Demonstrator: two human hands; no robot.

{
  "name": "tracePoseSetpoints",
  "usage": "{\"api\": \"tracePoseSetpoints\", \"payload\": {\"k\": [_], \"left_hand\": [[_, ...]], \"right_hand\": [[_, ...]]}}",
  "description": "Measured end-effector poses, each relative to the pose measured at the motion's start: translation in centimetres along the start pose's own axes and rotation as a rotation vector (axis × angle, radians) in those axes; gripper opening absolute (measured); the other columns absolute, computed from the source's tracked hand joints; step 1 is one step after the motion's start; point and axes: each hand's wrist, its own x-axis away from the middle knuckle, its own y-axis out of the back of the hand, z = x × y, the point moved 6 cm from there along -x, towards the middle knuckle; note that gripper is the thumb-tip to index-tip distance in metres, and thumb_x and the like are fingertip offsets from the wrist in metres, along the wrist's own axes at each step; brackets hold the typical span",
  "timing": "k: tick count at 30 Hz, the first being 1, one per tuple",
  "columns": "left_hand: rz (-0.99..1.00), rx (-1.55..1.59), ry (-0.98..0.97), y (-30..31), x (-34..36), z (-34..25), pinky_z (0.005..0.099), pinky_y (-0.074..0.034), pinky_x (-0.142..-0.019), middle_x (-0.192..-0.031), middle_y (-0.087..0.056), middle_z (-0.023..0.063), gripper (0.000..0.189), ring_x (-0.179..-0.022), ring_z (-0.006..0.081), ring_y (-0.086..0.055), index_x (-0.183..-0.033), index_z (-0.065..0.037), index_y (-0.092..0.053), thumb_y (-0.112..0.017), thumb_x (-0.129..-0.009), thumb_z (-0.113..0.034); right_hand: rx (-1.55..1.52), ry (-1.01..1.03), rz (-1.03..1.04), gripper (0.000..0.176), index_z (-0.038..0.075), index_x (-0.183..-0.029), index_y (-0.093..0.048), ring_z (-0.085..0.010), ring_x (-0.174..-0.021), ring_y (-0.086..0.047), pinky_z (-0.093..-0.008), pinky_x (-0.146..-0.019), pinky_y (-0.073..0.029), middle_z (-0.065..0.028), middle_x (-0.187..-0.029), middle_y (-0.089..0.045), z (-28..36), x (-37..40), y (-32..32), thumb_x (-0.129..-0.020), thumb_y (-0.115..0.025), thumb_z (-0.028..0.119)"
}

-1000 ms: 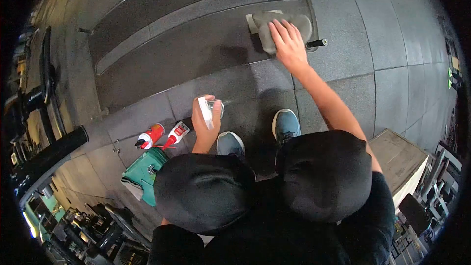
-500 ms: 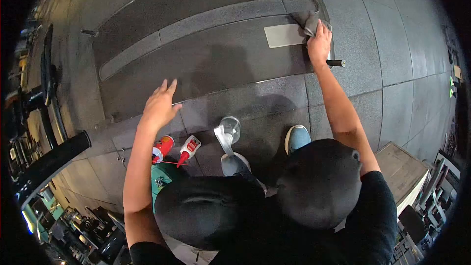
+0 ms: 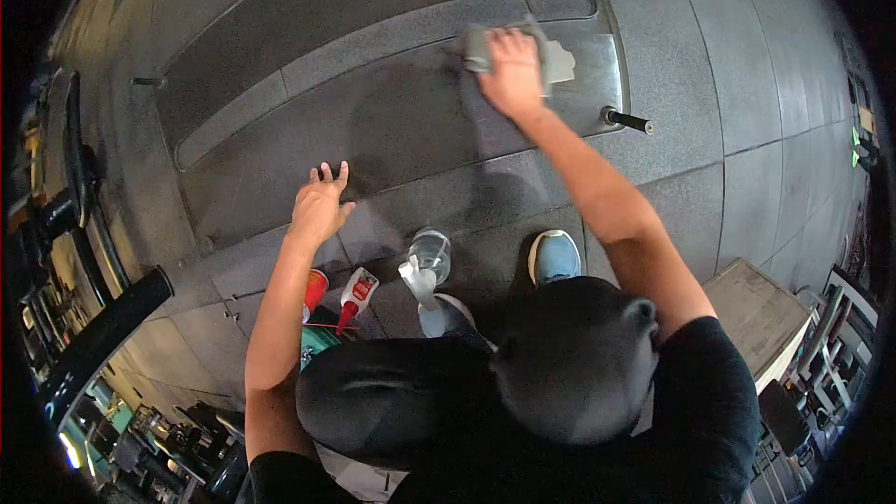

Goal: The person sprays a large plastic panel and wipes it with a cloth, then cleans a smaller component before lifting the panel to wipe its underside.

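My right hand (image 3: 515,70) presses a grey cloth (image 3: 478,49) flat on a large dark panel (image 3: 401,117) lying on the floor. Beside the cloth, a pale rectangular label (image 3: 560,63) shows in part; the hand and cloth cover the remainder. Toward the panel's right end the surface looks shiny. My left hand (image 3: 320,203) is over the near edge of the panel, its fingers spread and holding nothing. Below it are a white bottle with a red nozzle (image 3: 358,291) and a red can (image 3: 315,287), partly hidden by my forearm.
A clear spray bottle (image 3: 431,252) with a white head stands by my left foot. A black peg (image 3: 630,119) sticks out at the panel's right end. Black machine bars (image 3: 103,341) rise on the left, and a wooden box (image 3: 754,313) is at the right.
My right hand has swept left across the panel with the cloth, off the right end and over the label. My left hand has shifted slightly right and down.
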Motion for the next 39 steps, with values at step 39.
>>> {"api": "tracePoseSetpoints", "payload": {"k": [39], "left_hand": [[-0.058,-0.074,0.010,0.3,0.0,-1.1,0.0504,-0.037,-0.118,-0.151,-0.048,0.0327,0.079,-0.146,0.0414,-0.043,-0.157,-0.012,-0.043,-0.074,-0.089,-0.038]], "right_hand": [[-0.166,0.456,0.310,0.078,0.007,-0.152,-0.046,-0.0360,-0.151,-0.033,-0.0589,-0.125,-0.020,-0.0111,-0.160,-0.042,18.5,1.7,-3.4,-0.086,-0.075,0.038]]}}
